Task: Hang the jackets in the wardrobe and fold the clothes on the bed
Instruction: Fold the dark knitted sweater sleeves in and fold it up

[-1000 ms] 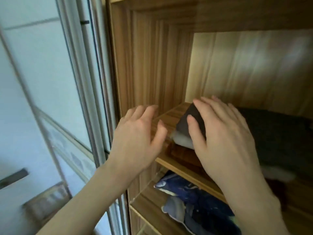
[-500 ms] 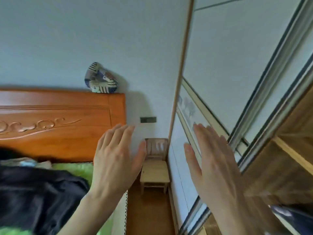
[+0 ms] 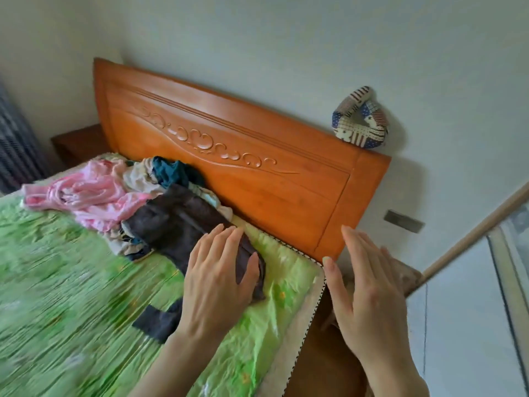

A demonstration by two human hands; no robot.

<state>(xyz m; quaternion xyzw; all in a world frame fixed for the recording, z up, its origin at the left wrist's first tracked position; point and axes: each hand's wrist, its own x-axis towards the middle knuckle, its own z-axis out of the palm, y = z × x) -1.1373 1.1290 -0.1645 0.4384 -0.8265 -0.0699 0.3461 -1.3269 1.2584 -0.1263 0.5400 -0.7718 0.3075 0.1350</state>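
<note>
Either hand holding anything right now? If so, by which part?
Nothing is held. The left hand is open in front of the dark garment, contact unclear; the right hand is open, off the bed's edge.

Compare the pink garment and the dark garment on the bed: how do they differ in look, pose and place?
The pink garment is pale and bunched in the pile; the dark garment is brownish-black and stretches out toward the bed's edge. The pink garment lies clear of both hands; the dark garment runs beneath the open left hand. Both are unfolded on the green bedspread.
</note>
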